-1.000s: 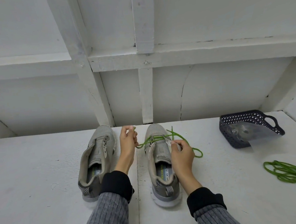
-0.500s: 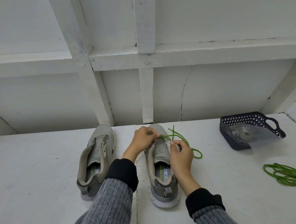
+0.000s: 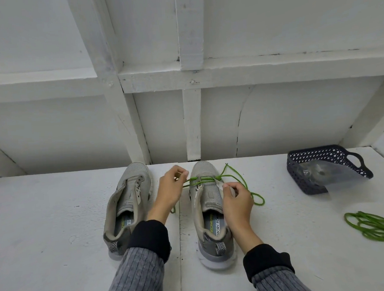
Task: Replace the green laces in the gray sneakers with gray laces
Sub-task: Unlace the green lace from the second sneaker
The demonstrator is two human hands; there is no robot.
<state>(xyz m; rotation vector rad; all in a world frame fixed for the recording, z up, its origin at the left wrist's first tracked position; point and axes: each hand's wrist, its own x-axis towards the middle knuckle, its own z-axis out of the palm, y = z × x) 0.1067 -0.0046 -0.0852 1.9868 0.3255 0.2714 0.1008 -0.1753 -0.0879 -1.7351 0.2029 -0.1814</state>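
Green lace (image 3: 208, 179) crosses only the toe-end eyelets of the right sneaker (image 3: 210, 212). Left hand (image 3: 170, 192) grip pinches the lace strand just left of the shoe; right hand (image 3: 236, 201) grip pinches the eyelet edge, loose lace lying beyond it. Step: unlacing, nearly done. Next: draw the strand free. Left sneaker (image 3: 129, 206) is bare; a removed lace (image 3: 378, 224) lies well right on the surface (image 3: 44, 223).

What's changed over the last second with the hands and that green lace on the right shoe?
The left hand went in to the right sneaker's eyelets, then drew back leftward, pinching the green lace and pulling it out sideways. The right hand stayed gripping the shoe's right eyelet edge. The left sneaker, already unlaced, the basket and the loose green lace lie as before.
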